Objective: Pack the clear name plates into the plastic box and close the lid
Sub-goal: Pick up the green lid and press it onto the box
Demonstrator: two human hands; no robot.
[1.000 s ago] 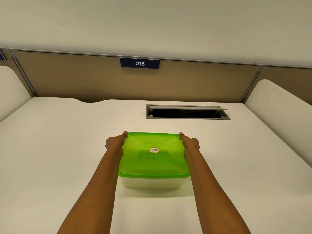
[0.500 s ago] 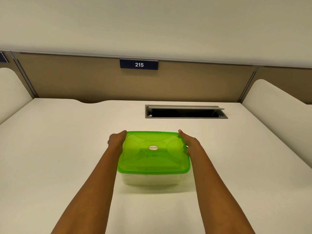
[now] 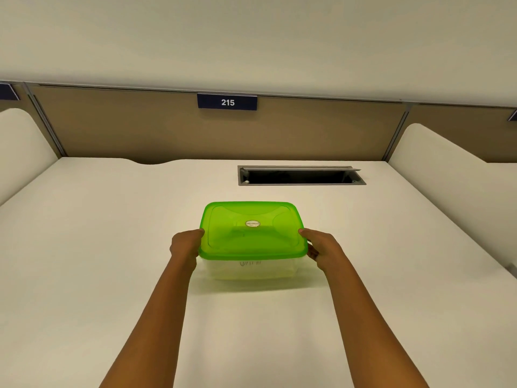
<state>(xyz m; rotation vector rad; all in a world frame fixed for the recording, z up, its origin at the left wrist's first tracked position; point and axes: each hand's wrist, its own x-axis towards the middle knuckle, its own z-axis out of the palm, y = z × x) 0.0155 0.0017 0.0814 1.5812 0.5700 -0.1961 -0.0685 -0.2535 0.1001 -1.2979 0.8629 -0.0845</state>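
A clear plastic box (image 3: 251,268) with a green lid (image 3: 253,233) on top sits on the white desk (image 3: 112,247), in the middle. The lid carries a small round sticker, and handwriting shows faintly on the box's front wall. My left hand (image 3: 186,246) grips the lid's left edge near the front corner, thumb on top. On the opposite side, my right hand (image 3: 321,247) holds the right edge the same way. The box's contents are blurred through the plastic; I cannot make out name plates.
A rectangular cable slot (image 3: 300,176) with a raised metal flap lies in the desk behind the box. A tan partition with a blue "215" sign (image 3: 227,102) closes the back. Rounded white side dividers (image 3: 447,169) stand left and right.
Both hands have slid from the lid's far corners back along its sides to the front corners. The box has stayed in place on the desk.
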